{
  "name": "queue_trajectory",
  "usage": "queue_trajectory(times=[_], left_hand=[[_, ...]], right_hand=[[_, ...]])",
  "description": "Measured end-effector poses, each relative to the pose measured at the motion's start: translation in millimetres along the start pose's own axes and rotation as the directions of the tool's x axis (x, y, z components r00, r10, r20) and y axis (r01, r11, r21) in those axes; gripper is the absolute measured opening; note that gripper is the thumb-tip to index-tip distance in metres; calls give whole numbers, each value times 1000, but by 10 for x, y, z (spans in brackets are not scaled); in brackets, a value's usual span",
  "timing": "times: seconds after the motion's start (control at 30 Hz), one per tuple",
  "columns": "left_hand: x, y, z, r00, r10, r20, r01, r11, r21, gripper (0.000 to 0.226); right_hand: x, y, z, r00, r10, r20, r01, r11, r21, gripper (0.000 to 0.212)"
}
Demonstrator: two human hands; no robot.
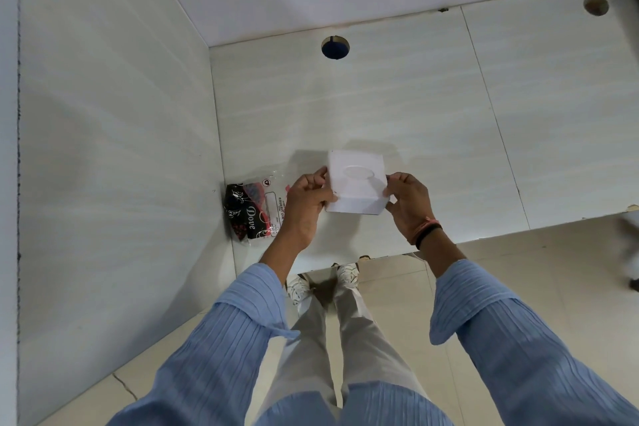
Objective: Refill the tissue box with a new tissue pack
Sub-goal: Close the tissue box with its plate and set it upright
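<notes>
A white cube-shaped tissue box (356, 183) with an oval slot on top is held between both hands just above the desk near its front edge. My left hand (307, 199) grips its left side and my right hand (408, 199) grips its right side. No tissue shows in the slot. A black, red and clear plastic tissue pack (254, 211) lies flat on the desk to the left of the box, beside my left wrist, close to the side panel.
The pale desk (432, 107) has a round cable hole (334, 47) at the back and another (595, 5) at the far right. A white side panel (114, 149) closes the left. Below the front edge are my legs and white shoes on a tiled floor.
</notes>
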State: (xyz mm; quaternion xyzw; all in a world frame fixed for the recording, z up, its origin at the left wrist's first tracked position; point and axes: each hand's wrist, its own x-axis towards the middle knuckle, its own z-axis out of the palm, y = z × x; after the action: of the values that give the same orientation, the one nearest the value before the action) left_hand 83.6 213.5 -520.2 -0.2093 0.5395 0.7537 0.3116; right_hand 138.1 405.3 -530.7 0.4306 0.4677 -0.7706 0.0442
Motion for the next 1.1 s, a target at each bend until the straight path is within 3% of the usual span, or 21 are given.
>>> queue_trajectory(times=[0.17,0.4,0.63,0.73,0.8,0.83,0.9,0.93,1.0,1.03,1.1], left_hand=[[142,11,3,1000,22,-7,-21,996,83,49],[268,-83,31,999,8,-37,-2,988,156,58],[327,-156,59,999,17,-30,-11,980,200,60],[309,-132,89,997,28,-68,-3,941,340,55],[263,-67,88,979,153,-134,-53,829,557,47],[231,-22,65,954,267,-137,-103,722,684,47],[214,78,-73,889,450,-85,-123,414,902,52],[239,113,-184,877,475,-69,-53,239,970,57],[289,163,-419,919,371,-130,165,-63,984,68],[298,179,-523,937,304,-173,231,-166,959,72],[274,190,-675,947,257,-194,264,-271,926,68]], right_hand=[[84,26,38,997,-57,-48,53,994,-92,31],[311,-83,81,985,-174,-12,165,950,-267,38],[371,-97,76,990,-142,-10,128,918,-376,42],[375,-93,55,991,-134,-11,121,919,-376,36],[364,-71,26,986,-159,-54,122,900,-418,32],[338,-58,9,979,-179,-95,118,886,-449,30],[273,8,-49,955,-214,-204,90,869,-487,25],[222,48,-74,941,-223,-253,74,868,-491,24],[83,136,-98,928,-208,-310,27,866,-499,22],[6,182,-92,930,-195,-312,9,860,-511,21],[-138,276,-62,944,-174,-280,-6,841,-542,16]])
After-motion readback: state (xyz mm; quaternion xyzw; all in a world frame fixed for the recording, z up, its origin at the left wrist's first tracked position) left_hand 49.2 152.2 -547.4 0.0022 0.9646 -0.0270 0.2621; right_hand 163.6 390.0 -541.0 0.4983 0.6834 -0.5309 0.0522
